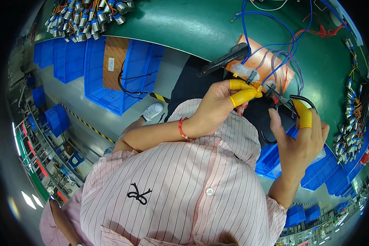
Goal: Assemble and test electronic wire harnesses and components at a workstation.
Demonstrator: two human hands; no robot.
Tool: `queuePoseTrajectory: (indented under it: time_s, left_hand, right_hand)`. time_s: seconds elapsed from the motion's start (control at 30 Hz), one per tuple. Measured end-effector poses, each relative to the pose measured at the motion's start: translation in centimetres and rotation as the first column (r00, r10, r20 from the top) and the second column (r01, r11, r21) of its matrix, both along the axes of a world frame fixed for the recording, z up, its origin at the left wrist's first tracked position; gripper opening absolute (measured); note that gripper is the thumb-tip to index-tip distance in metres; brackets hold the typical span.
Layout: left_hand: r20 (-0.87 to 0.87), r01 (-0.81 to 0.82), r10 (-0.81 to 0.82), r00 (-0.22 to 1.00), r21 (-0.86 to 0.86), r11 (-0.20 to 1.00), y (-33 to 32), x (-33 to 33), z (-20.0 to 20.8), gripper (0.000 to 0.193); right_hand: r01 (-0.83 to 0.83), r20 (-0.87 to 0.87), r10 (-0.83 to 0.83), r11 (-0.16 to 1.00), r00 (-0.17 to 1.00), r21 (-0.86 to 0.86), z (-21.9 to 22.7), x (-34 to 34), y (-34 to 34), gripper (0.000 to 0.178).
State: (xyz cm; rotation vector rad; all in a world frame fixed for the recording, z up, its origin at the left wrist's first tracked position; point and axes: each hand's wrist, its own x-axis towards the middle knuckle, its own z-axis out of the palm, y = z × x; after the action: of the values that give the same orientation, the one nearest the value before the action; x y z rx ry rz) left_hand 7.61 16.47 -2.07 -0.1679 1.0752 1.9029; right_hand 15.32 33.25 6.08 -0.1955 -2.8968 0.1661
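Observation:
My left hand (pixel 217 105), with yellow finger cots on the thumb and forefinger, is closed in a pinch at the lower ends of blue wires (pixel 270 74). What lies between the fingertips is too small to make out. My right hand (pixel 298 141), one yellow cot on its forefinger, holds small wire nippers (pixel 281 97) with black handles spread apart. The metal jaws are close to the left fingertips. Just beyond them, a translucent whitish piece (pixel 242 70) rests by an orange block (pixel 256 57). A black elongated object (pixel 225 60) lies against the block's left side.
The green tabletop (pixel 180 26) curves around me. Piles of small metal cylinders with coloured wires (pixel 88 18) sit at the far left, and more metal cylinders (pixel 348 141) line the right edge. Red wires (pixel 324 32) lie at the back. Blue bins (pixel 110 98) stand below the left edge.

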Motion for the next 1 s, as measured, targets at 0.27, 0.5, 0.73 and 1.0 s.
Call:
queuePoseTrajectory:
  time_s: [0.27, 0.5, 0.73, 1.0]
  left_hand:
    - [-0.017, 0.003, -0.003, 1.000, -0.005, 1.000, 0.1, -0.1, 0.2, 0.022]
    - [-0.020, -0.009, 0.009, 1.000, -0.005, 1.000, 0.0, 0.2, -0.1, 0.022]
    - [-0.032, -0.001, 0.000, 0.999, -0.012, 1.000, 0.1, 0.2, 0.0, 0.021]
    - [-0.003, -0.015, 0.015, 1.000, -0.017, 1.000, 0.1, 0.2, -0.1, 0.021]
  right_hand:
    - [0.011, 0.039, -0.008, 0.996, 0.999, -0.087, -0.1, 0.5, -0.1, 0.050]
    - [-0.012, 0.007, 0.012, 0.998, 1.000, -0.067, -0.5, 0.4, 0.0, 0.052]
    - [0.041, 0.063, -0.035, 0.995, 0.997, -0.087, 0.0, 0.6, 0.0, 0.053]
    - [0.041, -0.019, -0.044, 0.993, 0.999, -0.107, -0.7, 0.6, 0.2, 0.048]
